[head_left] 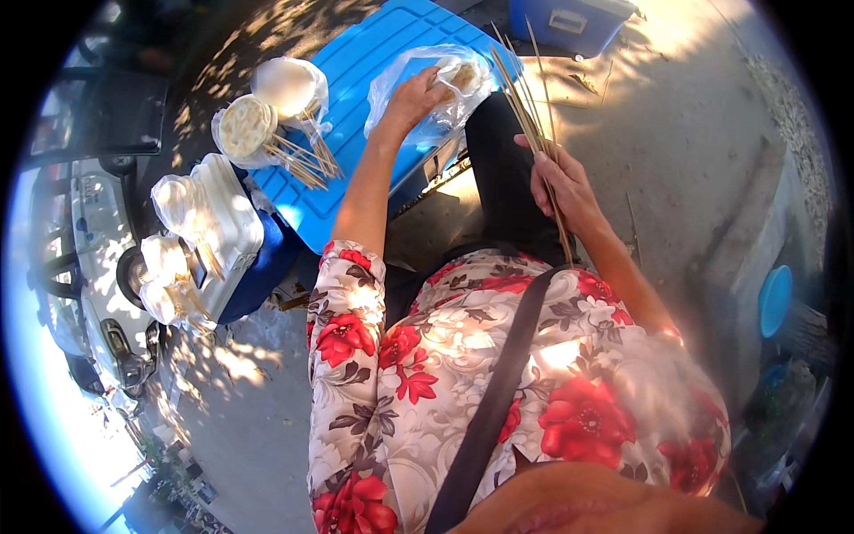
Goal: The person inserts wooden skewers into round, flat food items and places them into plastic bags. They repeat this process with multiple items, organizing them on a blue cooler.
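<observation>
My left hand (pixel 414 101) rests at a clear plastic bag (pixel 391 82) on the blue lid, fingers bent and closed on the film. Pale, flat round pieces (pixel 464 76) show through the bag beside my fingertips. Over my right leg, my right hand (pixel 562 185) is closed around a bunch of long thin wooden sticks (pixel 523 100), which fan out at their far ends. To the left of the bag lie two bagged stacks of flat rounds on sticks, a browned stack (pixel 246 126) and a paler stack (pixel 285 86).
The blue lid (pixel 356 67) tops a large cooler before me. A white-lidded cooler (pixel 233 209) at left carries more bagged bundles (pixel 166 271). Another blue cooler (pixel 569 22) stands far right. A parked vehicle (pixel 98 222) is at left, a blue basin (pixel 776 301) at right.
</observation>
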Available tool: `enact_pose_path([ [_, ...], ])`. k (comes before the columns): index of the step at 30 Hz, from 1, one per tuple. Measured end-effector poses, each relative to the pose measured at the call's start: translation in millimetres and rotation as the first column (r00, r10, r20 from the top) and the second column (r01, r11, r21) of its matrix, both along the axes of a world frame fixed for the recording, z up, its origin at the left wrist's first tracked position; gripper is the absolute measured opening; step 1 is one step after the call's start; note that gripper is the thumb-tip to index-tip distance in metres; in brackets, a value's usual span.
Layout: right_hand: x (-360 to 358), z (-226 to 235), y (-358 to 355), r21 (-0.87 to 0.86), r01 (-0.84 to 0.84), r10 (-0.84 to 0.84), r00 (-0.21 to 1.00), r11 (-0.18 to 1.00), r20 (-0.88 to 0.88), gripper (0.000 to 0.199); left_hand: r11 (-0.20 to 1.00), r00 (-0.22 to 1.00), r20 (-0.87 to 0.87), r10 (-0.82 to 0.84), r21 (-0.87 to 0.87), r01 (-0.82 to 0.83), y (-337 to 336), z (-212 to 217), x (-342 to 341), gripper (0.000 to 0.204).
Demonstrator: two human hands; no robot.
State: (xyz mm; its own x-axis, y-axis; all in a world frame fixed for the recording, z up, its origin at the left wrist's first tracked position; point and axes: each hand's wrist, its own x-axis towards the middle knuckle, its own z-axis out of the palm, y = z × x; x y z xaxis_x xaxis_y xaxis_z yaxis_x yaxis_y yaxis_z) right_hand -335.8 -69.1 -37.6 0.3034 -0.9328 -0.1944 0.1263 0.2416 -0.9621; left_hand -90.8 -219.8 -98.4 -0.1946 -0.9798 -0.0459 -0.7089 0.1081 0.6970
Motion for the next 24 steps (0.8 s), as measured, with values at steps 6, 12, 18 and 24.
enact_pose_path([
  [6, 2, 4, 1, -0.009, -0.092, 0.092, 0.996, 0.996, -0.014, 0.038, 0.937, 0.938, 0.339, 0.074, -0.345, 0.051, 13, 14, 0, 0.027],
  [12, 0, 11, 6, -0.046, -0.052, 0.048, 0.996, 0.998, -0.080, 0.035, 0.858, 0.975, 0.039, 0.217, -0.484, -0.171, 33, 37, 0, 0.028],
  [18, -1, 14, 8, -0.086, -0.078, 0.067, 0.990, 0.993, -0.120, 0.027, 0.922, 0.148, -0.955, 0.258, 0.197, -0.335, 56, 59, 7, 0.039],
  [24, 2, 19, 16, -0.129, -0.143, 0.105, 0.958, 0.981, -0.266, 0.026, 0.923, -0.067, -0.958, 0.280, 0.288, -0.256, 60, 62, 18, 0.043],
])
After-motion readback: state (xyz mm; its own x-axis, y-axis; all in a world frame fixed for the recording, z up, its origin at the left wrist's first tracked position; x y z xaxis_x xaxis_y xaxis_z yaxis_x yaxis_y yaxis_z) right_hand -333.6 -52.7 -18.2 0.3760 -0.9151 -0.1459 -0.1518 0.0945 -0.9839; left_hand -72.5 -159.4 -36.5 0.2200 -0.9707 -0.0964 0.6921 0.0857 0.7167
